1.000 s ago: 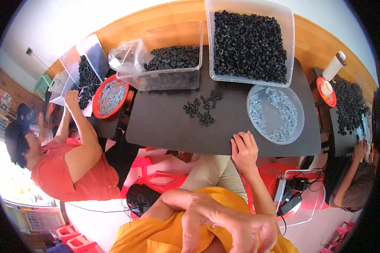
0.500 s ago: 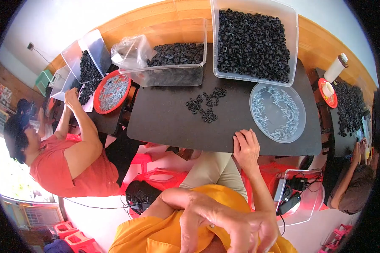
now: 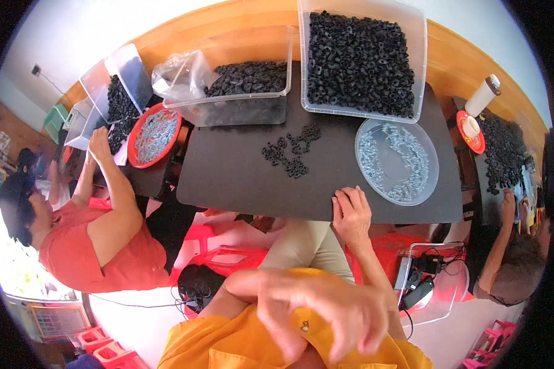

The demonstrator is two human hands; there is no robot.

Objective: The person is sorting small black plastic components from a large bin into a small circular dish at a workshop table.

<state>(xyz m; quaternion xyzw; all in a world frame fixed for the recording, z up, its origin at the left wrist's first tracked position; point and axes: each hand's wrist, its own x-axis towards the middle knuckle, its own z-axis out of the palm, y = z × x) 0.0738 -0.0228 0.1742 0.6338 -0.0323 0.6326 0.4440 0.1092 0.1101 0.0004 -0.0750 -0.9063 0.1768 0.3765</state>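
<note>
My left hand [image 3: 320, 310] is raised across the front of my yellow top, close to the camera and slightly blurred. Its fingers are loosely bent and apart from the thumb, with nothing visible in them. At the table's near edge rests my right hand [image 3: 352, 212], fingers lying on the dark tabletop [image 3: 240, 184], holding nothing I can see. A clear round tray [image 3: 436, 163] of small shiny metal pieces, maybe screws, lies just beyond it. Small black ring-like parts [image 3: 291, 149] sit in a few loose clusters on the table, left of the tray.
Two clear plastic bins of black parts stand at the back, one taller [image 3: 418, 67], one lower [image 3: 252, 111] with a plastic bag in it. A person in red [image 3: 104, 246] works at the left beside a red bowl [image 3: 135, 157]. Another person [image 3: 514, 270] works at the far right.
The whole view has shifted slightly left. My left hand has turned a little in front of my chest, and my right hand stays at the table edge.
</note>
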